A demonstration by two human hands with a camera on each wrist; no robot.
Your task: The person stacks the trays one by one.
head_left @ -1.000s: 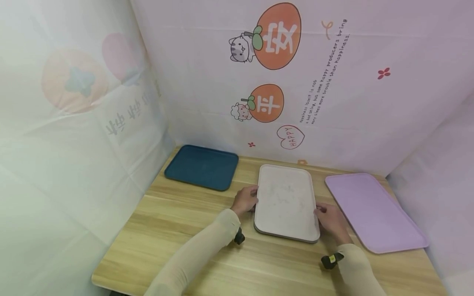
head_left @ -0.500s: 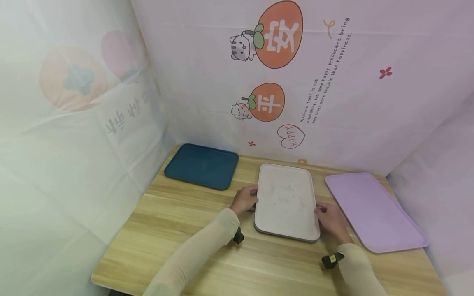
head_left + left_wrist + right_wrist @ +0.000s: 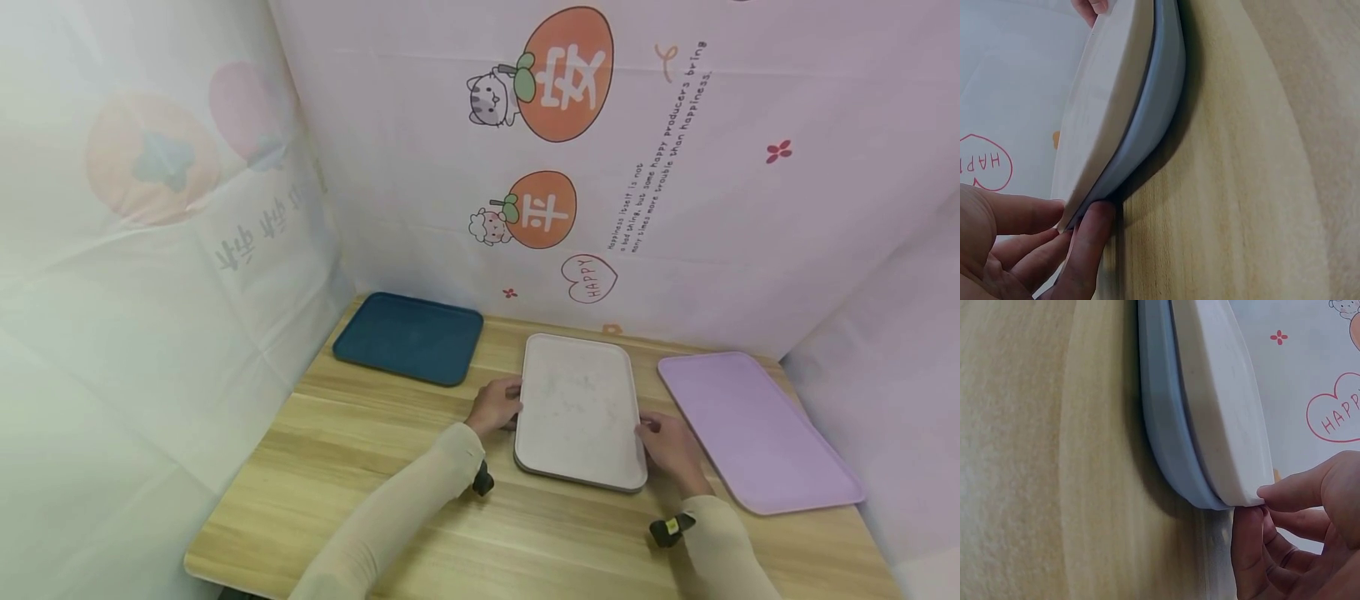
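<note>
A white tray (image 3: 579, 425) is in the middle of the desk (image 3: 360, 450), near the back. It sits on top of a blue-gray tray (image 3: 1163, 94), and the two are stacked flat, one right over the other. The white tray has some gray smudges on it.

The left hand (image 3: 495, 406) pinches the left edge of the stack. The right hand (image 3: 675, 450) pinches the right edge of the white tray; I cannot tell if it grips the lower tray too.

A dark blue tray (image 3: 408, 340) lies at the back left of the desk, well apart from the left hand. A purple tray (image 3: 757, 433) lies on the right side, just beside the right hand.

The person has long, light sleeves (image 3: 408, 500), with a small black thing (image 3: 483, 479) at the left wrist and another black thing (image 3: 667, 531) at the right wrist. Behind the desk hangs a pale cloth (image 3: 405, 142) with orange fruits, a cat and a red heart (image 3: 589, 278) that says HAPPY.
</note>
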